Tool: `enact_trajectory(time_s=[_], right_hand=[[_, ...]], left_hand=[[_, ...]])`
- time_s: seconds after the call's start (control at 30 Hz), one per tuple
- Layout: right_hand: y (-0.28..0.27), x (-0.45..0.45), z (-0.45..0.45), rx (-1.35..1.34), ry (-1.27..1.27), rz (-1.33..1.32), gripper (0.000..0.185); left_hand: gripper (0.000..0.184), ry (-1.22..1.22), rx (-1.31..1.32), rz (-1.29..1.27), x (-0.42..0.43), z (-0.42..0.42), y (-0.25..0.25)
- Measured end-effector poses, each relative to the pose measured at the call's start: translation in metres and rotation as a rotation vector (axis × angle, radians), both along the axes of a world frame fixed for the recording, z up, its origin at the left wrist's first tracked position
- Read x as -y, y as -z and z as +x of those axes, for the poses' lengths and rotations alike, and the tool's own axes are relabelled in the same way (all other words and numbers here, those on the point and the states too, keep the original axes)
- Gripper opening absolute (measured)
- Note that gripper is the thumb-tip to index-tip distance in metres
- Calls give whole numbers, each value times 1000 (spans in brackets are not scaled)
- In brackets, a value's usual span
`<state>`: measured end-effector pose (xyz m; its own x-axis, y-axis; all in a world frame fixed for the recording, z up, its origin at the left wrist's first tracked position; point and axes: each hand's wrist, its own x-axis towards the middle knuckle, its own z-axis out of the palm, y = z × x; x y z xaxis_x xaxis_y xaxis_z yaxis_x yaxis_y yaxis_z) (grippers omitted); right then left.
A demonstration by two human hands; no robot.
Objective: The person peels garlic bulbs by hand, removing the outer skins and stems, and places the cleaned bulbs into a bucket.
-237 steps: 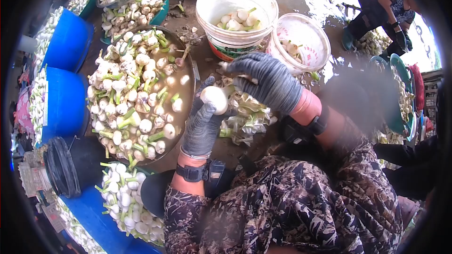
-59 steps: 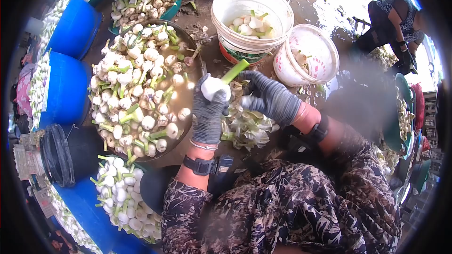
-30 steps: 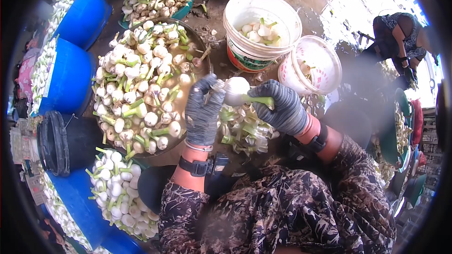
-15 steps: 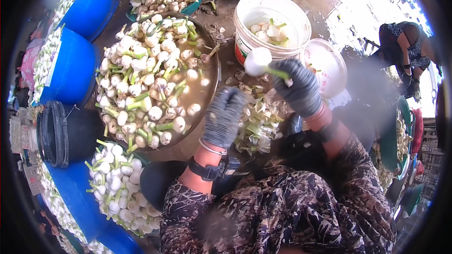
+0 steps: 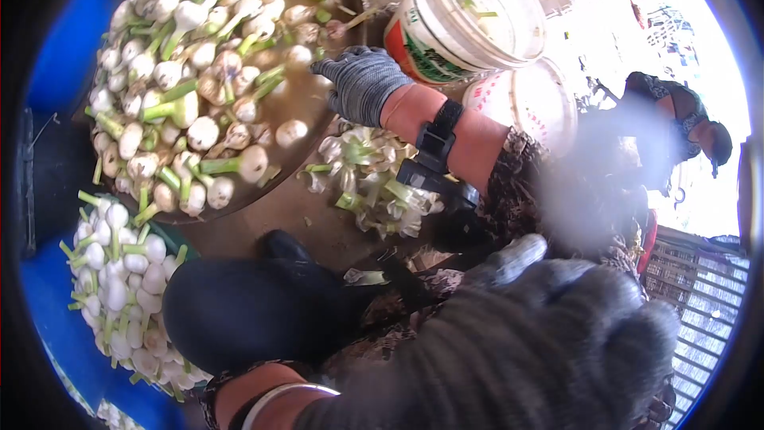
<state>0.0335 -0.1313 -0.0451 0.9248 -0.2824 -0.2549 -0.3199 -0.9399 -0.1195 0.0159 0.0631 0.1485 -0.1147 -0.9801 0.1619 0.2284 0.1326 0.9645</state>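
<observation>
My right hand, in a grey knit glove, reaches over the rim of a wide round pan of murky water. Its fingers point left toward the garlic bulbs with green stems, and nothing shows in its grasp. My left hand, in a grey glove, is raised very near the camera, large and blurred. Its fingertips curl out of sight, so what it may hold is hidden. Below the right hand lies a heap of garlic peelings on the floor.
A white bucket stands beyond my right hand, beside a white lid. Cleaned garlic bulbs are piled at left, near blue tubs. Another person bends at far right. A slatted crate stands below.
The garlic bulb my right hand held is no longer in it. That hand has moved left from the bucket to the pan. My left hand has risen close to the camera. The view has shifted.
</observation>
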Motion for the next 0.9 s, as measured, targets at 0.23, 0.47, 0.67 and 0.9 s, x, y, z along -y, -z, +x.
enact_trajectory(time_s=[0.23,0.47,0.67,0.9], right_hand=[[42,-15,51,-363,95,-172,50],[-19,8,-30,386,422,1090,38],[-119,-6,-125,587,507,1234,45],[-92,-12,-155,716,393,1231,50]], left_hand=[[27,-72,-19,-81,-8,-5,18],[27,-790,99,77,21,22,75],[41,-666,-473,505,50,28,136],[36,-356,-625,183,71,-12,135]])
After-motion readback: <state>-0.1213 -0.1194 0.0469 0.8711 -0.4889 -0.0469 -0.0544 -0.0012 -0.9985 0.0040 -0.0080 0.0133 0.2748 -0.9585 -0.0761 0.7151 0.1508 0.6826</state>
